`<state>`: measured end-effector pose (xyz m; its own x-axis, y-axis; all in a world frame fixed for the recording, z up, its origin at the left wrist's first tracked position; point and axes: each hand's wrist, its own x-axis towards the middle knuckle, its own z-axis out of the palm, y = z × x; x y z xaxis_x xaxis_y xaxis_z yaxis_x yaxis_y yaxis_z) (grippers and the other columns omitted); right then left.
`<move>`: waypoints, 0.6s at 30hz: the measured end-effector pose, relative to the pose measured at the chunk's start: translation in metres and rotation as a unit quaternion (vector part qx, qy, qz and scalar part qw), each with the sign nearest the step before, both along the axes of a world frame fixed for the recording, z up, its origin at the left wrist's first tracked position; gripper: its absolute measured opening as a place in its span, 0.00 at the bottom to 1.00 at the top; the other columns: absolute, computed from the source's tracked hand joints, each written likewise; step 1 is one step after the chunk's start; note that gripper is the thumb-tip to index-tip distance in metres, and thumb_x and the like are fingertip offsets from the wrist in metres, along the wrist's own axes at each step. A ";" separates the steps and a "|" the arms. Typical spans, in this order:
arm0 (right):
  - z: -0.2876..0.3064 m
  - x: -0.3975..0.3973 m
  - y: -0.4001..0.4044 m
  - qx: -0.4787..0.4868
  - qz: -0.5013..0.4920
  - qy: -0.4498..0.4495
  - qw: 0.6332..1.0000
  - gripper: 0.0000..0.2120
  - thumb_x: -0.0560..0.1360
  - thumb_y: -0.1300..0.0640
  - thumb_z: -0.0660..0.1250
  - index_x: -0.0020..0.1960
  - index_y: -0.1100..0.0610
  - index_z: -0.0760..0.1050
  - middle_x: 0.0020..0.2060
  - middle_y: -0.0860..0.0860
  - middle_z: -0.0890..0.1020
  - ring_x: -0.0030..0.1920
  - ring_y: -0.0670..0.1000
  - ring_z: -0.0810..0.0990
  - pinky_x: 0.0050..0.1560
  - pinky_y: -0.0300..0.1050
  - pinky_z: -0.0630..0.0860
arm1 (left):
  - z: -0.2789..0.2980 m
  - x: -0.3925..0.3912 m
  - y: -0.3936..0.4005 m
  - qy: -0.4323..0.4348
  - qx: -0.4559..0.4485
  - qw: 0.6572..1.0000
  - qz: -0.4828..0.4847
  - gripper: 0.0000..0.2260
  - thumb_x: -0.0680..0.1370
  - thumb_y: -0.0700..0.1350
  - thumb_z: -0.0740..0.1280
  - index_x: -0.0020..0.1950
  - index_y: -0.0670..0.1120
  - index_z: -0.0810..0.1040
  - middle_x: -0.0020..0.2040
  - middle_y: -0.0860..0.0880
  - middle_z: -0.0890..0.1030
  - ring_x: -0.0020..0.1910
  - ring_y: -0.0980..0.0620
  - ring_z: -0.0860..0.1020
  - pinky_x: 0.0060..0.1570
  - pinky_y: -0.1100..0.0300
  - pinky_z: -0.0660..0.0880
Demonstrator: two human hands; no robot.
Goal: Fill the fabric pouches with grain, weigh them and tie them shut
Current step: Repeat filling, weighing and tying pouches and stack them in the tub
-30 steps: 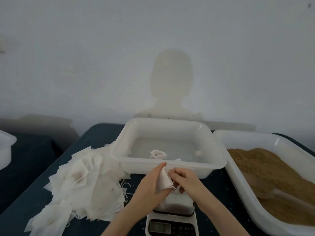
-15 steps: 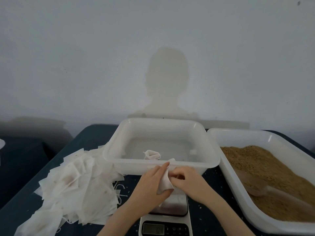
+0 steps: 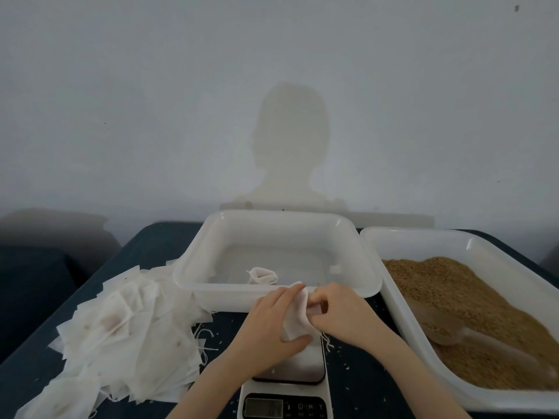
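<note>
Both hands on one fabric pouch [image 3: 298,316], held just above the scale [image 3: 287,385] platform, in front of the empty-ish white tub [image 3: 272,234]. Left hand [image 3: 272,328] grip: thumb under, fingers over, clamped on the pouch body. Right hand [image 3: 338,309] grip: fingertips pinched together at the pouch's right edge, looks like on the mouth or drawstring; can't tell which. Loose string ends hang below, near the scale's right edge.

Looks like the tie-off step, judging by the pinch. Can't see whether the pouch is filled.

One finished-looking pouch [image 3: 262,276] lies in the tub. Stack of flat empty pouches [image 3: 121,334] on the left of the tabletop [image 3: 363,382]. Grain tray [image 3: 472,297] on the right, scoop [image 3: 441,328] half buried in it.

Risks:
- Mouth tips sideways before the knot closes: grain spills onto scale and tabletop. Stray grains are scattered there.
- Pulling the string too hard with thin fabric: tear or string snap.
- Hands resting on the platform would throw off any reading. Display unreadable from here.
- Knot left loose: leaks in the tub.
</note>
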<state>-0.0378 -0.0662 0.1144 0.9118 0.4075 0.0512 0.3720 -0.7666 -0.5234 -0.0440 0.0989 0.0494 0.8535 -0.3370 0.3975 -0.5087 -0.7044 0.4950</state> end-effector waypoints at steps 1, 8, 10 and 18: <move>0.002 -0.001 -0.001 -0.006 -0.010 -0.005 1.000 0.16 0.70 0.55 0.64 0.26 0.39 0.73 0.25 0.44 0.73 0.28 0.43 0.68 0.32 0.35 0.64 | -0.001 0.000 -0.001 0.016 -0.005 1.000 -0.001 0.37 0.66 0.62 0.67 0.73 0.55 0.59 0.61 0.65 0.65 0.59 0.69 0.62 0.61 0.75 0.55; 0.007 -0.003 -0.011 -0.045 -0.031 -0.021 0.998 0.09 0.71 0.53 0.65 0.45 0.43 0.83 0.26 0.44 0.73 0.28 0.44 0.70 0.29 0.33 0.63 | -0.002 0.001 -0.010 0.108 -0.072 0.991 -0.001 0.19 0.69 0.57 0.68 0.58 0.62 0.67 0.50 0.65 0.76 0.47 0.66 0.74 0.48 0.69 0.69; 0.009 -0.003 -0.017 -0.056 -0.037 -0.024 0.997 0.10 0.71 0.53 0.65 0.48 0.43 0.83 0.28 0.43 0.73 0.29 0.44 0.70 0.30 0.34 0.64 | 0.003 0.002 -0.010 0.115 -0.097 0.989 -0.010 0.11 0.70 0.55 0.69 0.49 0.63 0.70 0.44 0.63 0.78 0.42 0.64 0.76 0.40 0.70 0.70; 0.018 0.001 -0.057 0.068 0.011 0.052 0.996 0.08 0.76 0.49 0.67 0.52 0.40 0.82 0.61 0.36 0.76 0.59 0.38 0.74 0.62 0.43 0.71 | 0.023 0.009 -0.023 0.105 -0.069 0.992 -0.023 0.14 0.73 0.54 0.70 0.56 0.54 0.72 0.43 0.57 0.79 0.41 0.62 0.76 0.39 0.69 0.72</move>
<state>-0.0372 -0.1230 0.1322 0.9058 0.4235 0.0135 0.3266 -0.6776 -0.6589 -0.0346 0.0756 0.0728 0.9075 -0.3323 0.2569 -0.4136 -0.6009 0.6840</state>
